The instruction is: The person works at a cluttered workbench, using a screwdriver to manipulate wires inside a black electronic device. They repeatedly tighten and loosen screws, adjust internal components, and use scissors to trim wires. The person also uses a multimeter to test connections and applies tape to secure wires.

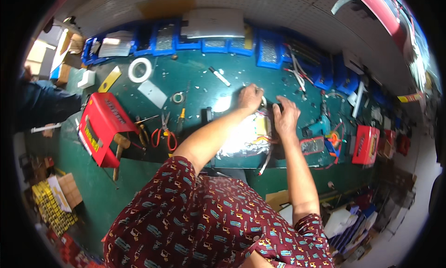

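My left hand [251, 98] reaches over the far end of a shiny battery pack with wires [260, 128] on the bench, fingers curled beside a pale curved piece; what they hold is hard to make out. To the right of the pack, my right hand [287, 114] has its fingers apart, with nothing visible in them. Red and black leads hang from the pack, one white lead [265, 165] over the front edge. A white marker [219, 76] lies beyond my left hand.
Blue parts bins [268, 49] line the green bench [186, 77]. Red machines [100, 117] [364, 145] flank the work, with scissors [166, 134], tape rolls [139, 70] and a teal drill [318, 126]. A person's dark sleeve [53, 100] is at the far left.
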Action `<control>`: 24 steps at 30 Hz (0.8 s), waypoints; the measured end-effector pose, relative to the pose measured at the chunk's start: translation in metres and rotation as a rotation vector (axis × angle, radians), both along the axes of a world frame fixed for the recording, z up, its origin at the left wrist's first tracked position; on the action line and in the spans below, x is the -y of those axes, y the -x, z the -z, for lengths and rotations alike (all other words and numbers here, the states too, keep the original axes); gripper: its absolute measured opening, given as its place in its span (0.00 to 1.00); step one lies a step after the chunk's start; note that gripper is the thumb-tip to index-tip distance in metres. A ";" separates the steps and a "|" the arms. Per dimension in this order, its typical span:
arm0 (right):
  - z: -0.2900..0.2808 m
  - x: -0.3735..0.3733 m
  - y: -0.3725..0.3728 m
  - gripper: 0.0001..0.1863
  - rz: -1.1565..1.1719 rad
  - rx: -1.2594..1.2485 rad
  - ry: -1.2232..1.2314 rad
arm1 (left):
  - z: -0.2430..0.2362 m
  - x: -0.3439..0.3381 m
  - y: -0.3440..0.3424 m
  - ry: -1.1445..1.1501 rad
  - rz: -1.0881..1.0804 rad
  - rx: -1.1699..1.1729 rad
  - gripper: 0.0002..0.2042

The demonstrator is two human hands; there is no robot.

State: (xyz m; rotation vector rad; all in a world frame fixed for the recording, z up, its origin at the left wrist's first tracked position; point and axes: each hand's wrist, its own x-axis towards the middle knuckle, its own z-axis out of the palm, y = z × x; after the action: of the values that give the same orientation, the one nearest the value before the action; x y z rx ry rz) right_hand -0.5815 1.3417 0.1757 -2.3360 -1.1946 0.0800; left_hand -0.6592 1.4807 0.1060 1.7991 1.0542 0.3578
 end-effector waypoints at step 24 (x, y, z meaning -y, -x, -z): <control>0.002 -0.051 -0.031 0.14 -0.083 -0.453 0.324 | 0.040 -0.100 0.239 -0.393 -0.172 -0.537 0.15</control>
State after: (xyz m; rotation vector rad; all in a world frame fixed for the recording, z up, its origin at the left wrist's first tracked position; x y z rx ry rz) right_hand -0.5504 1.3926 0.1735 -2.3494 -1.1043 0.8410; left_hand -0.8986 1.5810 0.0656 2.2293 1.6056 0.1927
